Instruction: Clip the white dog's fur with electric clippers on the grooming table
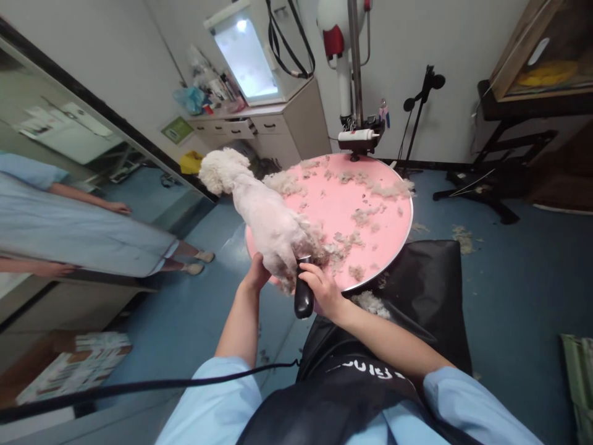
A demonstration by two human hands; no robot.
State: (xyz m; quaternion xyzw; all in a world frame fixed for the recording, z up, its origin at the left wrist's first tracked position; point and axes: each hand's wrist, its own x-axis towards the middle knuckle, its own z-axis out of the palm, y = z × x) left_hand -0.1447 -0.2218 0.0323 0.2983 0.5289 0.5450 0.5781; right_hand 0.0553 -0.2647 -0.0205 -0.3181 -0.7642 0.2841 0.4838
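Dog (pixel 266 213), clipped close along its back, is at the left side of the pink table (pixel 336 201); the left hand (pixel 256 274) touches its hind end, fingers hidden, state untellable; black clippers (pixel 304 296) are pinched in the right hand (pixel 325 292); loose hair (pixel 340 248) lies scattered rightward.

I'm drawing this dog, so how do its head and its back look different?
The head is fluffy and curly, while the back is clipped short and looks smooth. The head looks creamy white; the back looks pinkish. The head is small and roundish, but the back is longer. Both are pale.
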